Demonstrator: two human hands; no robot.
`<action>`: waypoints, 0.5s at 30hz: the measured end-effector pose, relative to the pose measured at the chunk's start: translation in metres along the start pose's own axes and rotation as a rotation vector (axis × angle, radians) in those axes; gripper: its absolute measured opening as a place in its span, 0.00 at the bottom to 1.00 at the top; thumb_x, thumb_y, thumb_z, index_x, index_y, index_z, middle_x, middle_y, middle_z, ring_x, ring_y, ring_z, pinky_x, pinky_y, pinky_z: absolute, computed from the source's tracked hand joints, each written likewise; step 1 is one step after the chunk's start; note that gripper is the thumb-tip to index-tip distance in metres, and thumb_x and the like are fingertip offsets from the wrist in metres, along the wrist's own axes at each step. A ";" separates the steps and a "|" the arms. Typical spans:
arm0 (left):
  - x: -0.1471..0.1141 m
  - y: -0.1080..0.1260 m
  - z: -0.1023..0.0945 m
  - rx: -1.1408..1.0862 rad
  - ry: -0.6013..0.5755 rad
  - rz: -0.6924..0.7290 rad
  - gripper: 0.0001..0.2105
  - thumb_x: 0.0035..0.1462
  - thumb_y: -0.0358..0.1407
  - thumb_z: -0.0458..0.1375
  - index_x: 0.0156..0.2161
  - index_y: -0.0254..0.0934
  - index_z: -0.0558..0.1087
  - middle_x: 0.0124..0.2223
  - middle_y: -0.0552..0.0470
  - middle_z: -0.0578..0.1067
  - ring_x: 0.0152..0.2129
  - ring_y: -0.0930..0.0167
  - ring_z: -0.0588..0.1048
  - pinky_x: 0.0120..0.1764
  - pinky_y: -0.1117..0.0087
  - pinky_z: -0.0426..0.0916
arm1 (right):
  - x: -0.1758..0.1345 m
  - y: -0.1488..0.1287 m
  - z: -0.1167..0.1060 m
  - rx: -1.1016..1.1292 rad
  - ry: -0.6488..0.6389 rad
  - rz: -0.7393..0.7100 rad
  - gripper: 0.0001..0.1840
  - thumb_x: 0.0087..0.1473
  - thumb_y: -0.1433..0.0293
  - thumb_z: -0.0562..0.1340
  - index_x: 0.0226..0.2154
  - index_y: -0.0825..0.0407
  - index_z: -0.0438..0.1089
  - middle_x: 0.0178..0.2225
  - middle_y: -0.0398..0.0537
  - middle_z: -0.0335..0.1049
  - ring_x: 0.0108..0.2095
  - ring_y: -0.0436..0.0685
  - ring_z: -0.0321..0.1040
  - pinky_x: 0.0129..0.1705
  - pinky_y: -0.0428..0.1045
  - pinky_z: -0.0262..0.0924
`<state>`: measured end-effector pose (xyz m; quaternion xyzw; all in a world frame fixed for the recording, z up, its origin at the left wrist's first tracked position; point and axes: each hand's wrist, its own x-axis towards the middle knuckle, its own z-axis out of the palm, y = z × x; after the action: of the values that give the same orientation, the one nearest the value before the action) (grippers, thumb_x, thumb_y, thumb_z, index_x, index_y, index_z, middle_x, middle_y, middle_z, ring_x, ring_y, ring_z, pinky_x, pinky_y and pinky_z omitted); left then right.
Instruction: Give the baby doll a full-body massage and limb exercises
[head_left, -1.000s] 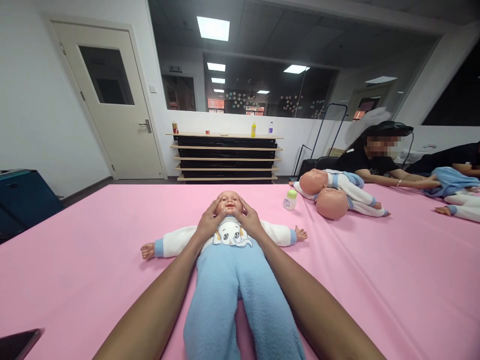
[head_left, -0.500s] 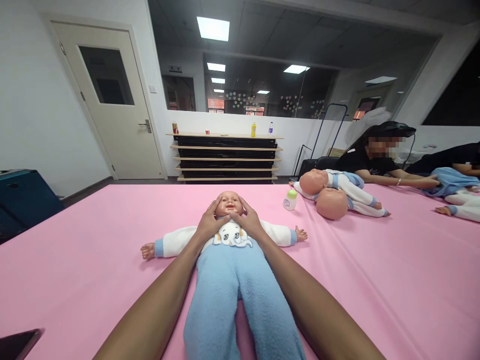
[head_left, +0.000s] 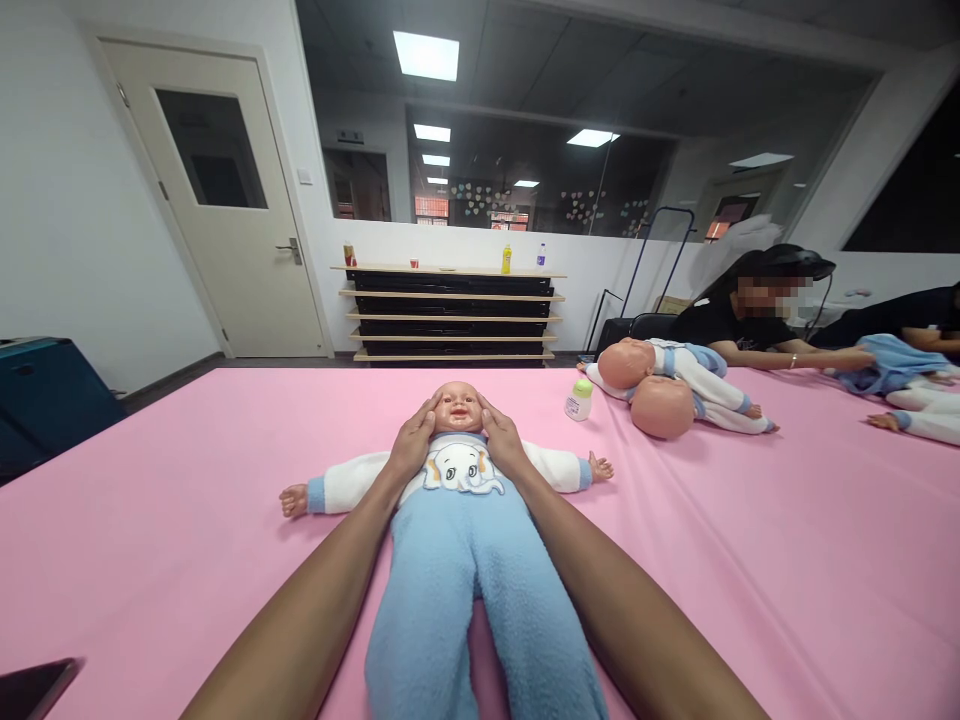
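Cupping the doll head (head_left: pixel 458 407) mid-frame, outstretched left hand (head_left: pixel 414 440) and right hand (head_left: pixel 504 438) touch probably slippery plastic; clothed trunk (head_left: pixel 450 515) should grip better.

Doll head (head_left: pixel 459 402) smooth, glossy plastic; trousers (head_left: pixel 457 545) fuzzy, matt cloth.

The doll (head_left: pixel 450 505) wears light-blue trousers (head_left: pixel 433 585), a white top (head_left: pixel 551 466) with blue cuffs (head_left: pixel 317 494) and a white-and-orange elephant (head_left: pixel 461 470); the table (head_left: pixel 172 520) is pink, the bottle (head_left: pixel 577 406) white, its cap (head_left: pixel 583 385) lime-green.
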<state>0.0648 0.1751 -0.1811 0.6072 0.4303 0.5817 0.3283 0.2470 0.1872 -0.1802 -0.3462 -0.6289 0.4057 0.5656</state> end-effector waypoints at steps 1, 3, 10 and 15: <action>-0.001 0.002 0.000 0.008 0.001 -0.005 0.28 0.58 0.52 0.48 0.60 0.41 0.63 0.64 0.51 0.59 0.63 0.67 0.56 0.65 0.62 0.48 | 0.000 0.000 0.000 0.006 0.004 0.001 0.32 0.58 0.50 0.52 0.59 0.48 0.59 0.61 0.43 0.54 0.63 0.55 0.50 0.66 0.56 0.44; -0.004 0.008 0.001 0.042 -0.009 -0.029 0.30 0.55 0.52 0.53 0.61 0.43 0.62 0.64 0.51 0.59 0.62 0.66 0.57 0.65 0.61 0.50 | -0.002 -0.002 0.000 -0.016 -0.005 0.006 0.32 0.57 0.51 0.54 0.60 0.47 0.58 0.61 0.43 0.54 0.63 0.55 0.50 0.66 0.55 0.46; -0.015 0.030 0.004 0.034 0.005 -0.067 0.40 0.42 0.46 0.66 0.61 0.42 0.61 0.60 0.48 0.66 0.57 0.62 0.65 0.61 0.62 0.59 | -0.008 -0.014 0.002 -0.090 -0.021 -0.006 0.44 0.46 0.56 0.66 0.63 0.46 0.53 0.60 0.44 0.57 0.62 0.59 0.53 0.64 0.56 0.50; -0.012 0.027 0.003 0.030 0.009 -0.061 0.35 0.47 0.47 0.62 0.60 0.41 0.63 0.60 0.50 0.66 0.60 0.62 0.61 0.62 0.62 0.57 | -0.005 -0.010 0.001 -0.070 -0.024 -0.002 0.38 0.51 0.54 0.62 0.61 0.47 0.56 0.62 0.43 0.54 0.63 0.58 0.50 0.65 0.56 0.47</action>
<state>0.0721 0.1532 -0.1626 0.5959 0.4588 0.5677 0.3348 0.2468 0.1787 -0.1737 -0.3602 -0.6499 0.3871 0.5460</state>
